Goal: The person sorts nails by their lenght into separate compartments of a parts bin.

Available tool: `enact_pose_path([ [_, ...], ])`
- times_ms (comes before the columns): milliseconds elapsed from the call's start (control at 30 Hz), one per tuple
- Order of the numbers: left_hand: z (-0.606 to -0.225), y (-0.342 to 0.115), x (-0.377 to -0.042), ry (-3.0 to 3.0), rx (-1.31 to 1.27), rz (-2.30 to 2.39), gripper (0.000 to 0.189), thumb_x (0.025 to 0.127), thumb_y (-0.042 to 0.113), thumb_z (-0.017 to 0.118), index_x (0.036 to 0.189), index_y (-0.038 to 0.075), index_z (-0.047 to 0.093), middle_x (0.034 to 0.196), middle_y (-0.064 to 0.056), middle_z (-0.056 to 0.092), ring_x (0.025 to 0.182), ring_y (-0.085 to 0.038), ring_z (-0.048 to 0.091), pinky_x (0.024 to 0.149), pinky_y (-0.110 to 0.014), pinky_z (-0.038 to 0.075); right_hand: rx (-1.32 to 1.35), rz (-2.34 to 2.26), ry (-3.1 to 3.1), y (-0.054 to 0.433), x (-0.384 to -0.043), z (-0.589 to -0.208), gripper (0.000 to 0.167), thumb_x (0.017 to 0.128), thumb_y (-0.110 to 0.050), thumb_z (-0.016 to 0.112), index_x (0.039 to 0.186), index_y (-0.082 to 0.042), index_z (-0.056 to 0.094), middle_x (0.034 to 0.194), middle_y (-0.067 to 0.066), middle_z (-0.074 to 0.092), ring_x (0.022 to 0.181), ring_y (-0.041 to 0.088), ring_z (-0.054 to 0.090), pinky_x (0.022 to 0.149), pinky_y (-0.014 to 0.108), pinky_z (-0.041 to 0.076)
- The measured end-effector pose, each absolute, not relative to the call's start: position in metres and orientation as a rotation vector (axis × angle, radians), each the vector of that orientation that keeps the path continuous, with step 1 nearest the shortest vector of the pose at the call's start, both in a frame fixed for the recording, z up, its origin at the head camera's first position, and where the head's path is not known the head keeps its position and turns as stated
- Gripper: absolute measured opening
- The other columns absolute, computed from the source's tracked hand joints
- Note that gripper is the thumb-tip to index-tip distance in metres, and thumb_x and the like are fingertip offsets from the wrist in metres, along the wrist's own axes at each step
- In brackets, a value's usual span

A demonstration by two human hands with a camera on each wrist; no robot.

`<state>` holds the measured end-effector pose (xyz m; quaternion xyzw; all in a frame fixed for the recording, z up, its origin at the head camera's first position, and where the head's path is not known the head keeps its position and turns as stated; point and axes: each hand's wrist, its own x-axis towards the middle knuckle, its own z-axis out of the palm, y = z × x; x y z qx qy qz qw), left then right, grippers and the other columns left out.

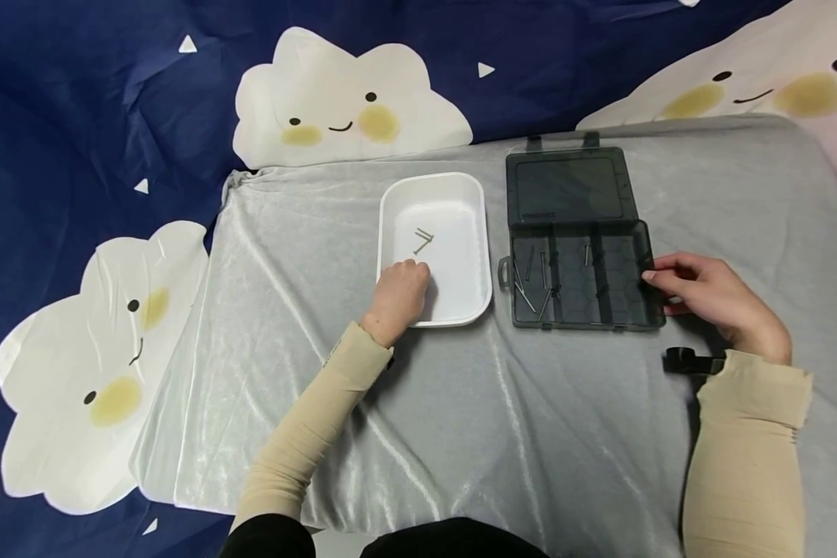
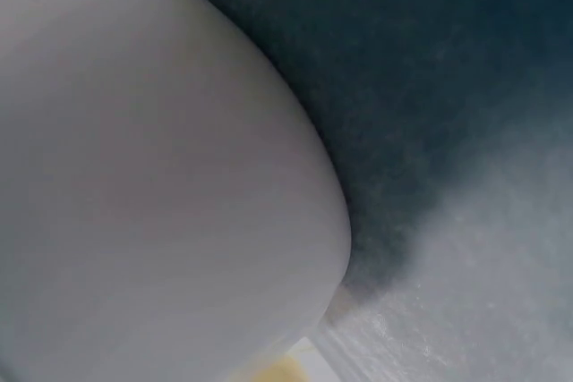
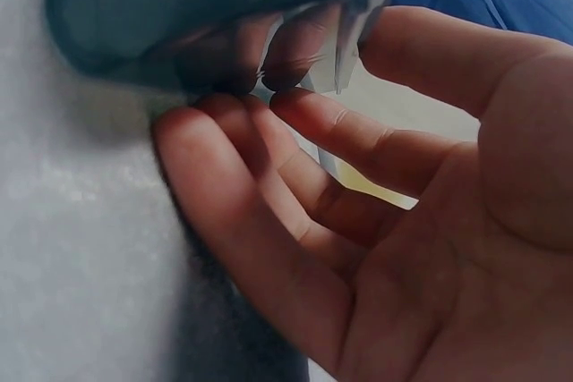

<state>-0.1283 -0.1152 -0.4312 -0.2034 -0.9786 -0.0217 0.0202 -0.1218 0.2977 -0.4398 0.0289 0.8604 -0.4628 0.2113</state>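
My left hand (image 1: pixel 399 291) reaches over the near left rim of a white plastic tray (image 1: pixel 463 310), fingers curled down inside. Its fingertips are hidden, so whether they hold anything does not show. Just beyond the knuckles lie several thin brass-coloured screws or nails (image 1: pixel 424 234). In the left wrist view, a pale curved surface (image 2: pixel 161 185) blocks the hand. My right hand (image 1: pixel 714 294) pinches the right edge of a dark see-through compartment box (image 1: pixel 628 298), its thumb on the rim; the right wrist view shows fingers (image 3: pixel 313 123) against the box's underside.
The box's lid (image 1: pixel 568 186) lies open toward the back. Several long silver nail-like pieces (image 1: pixel 525 296) are in its left compartment, and one shorter piece (image 1: pixel 587 254) is in the middle one. Grey velvety cloth (image 1: pixel 460 434) covers the table, with a blue cloud-patterned backdrop (image 1: pixel 530 46) behind.
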Motion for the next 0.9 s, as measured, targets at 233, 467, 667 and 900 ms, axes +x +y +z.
enact_pose_path([
  [233, -0.4321, -0.1152, -0.1282, -2.993, -0.631, -0.051, 0.020, 0.085, -0.008, 0.053, 0.070, -0.001, 0.064, 0.066, -0.017, 0.064, 0.061, -0.032, 0.064, 0.054, -0.044, 0.054, 0.080, -1.323, 2.382, 0.2984, -0.1212, -0.4402, 0.049, 0.097, -0.040, 0.053, 0.126, -0.001, 0.047, 0.087, -0.025, 0.057, 0.078, -0.005, 0.058, 0.067, 0.025, 0.056],
  [467, -0.4324, -0.1146, -0.1299, -3.048, -0.615, -0.042, 0.013, 0.083, -0.006, 0.057, 0.075, -0.001, 0.066, 0.072, -0.016, 0.063, 0.064, -0.031, 0.064, 0.056, -0.043, 0.054, 0.074, -1.303, 2.390, 0.2985, -0.1212, -0.4399, 0.055, 0.098, -0.040, 0.052, 0.132, 0.002, 0.044, 0.087, -0.027, 0.056, 0.078, -0.006, 0.057, 0.067, 0.025, 0.056],
  [667, -0.4308, -0.1132, -0.1313, -3.137, -0.562, -0.092, 0.004, 0.083, -0.003, 0.061, 0.084, 0.000, 0.064, 0.084, -0.015, 0.062, 0.071, -0.031, 0.062, 0.061, -0.043, 0.054, 0.075, -1.305, 2.391, 0.2983, -0.1209, -0.4400, 0.054, 0.097, -0.040, 0.052, 0.130, 0.002, 0.045, 0.087, -0.026, 0.056, 0.078, -0.006, 0.058, 0.067, 0.025, 0.056],
  [900, -0.4298, -0.1125, -0.1316, -3.111, -0.571, -0.140, 0.005, 0.080, -0.003, 0.066, 0.085, 0.000, 0.065, 0.081, -0.014, 0.065, 0.072, -0.029, 0.063, 0.064, -0.040, 0.053, 0.070, -1.308, 2.387, 0.2982, -0.1201, -0.4376, 0.057, 0.097, -0.041, 0.053, 0.133, 0.003, 0.043, 0.089, -0.026, 0.056, 0.080, -0.007, 0.058, 0.068, 0.024, 0.056],
])
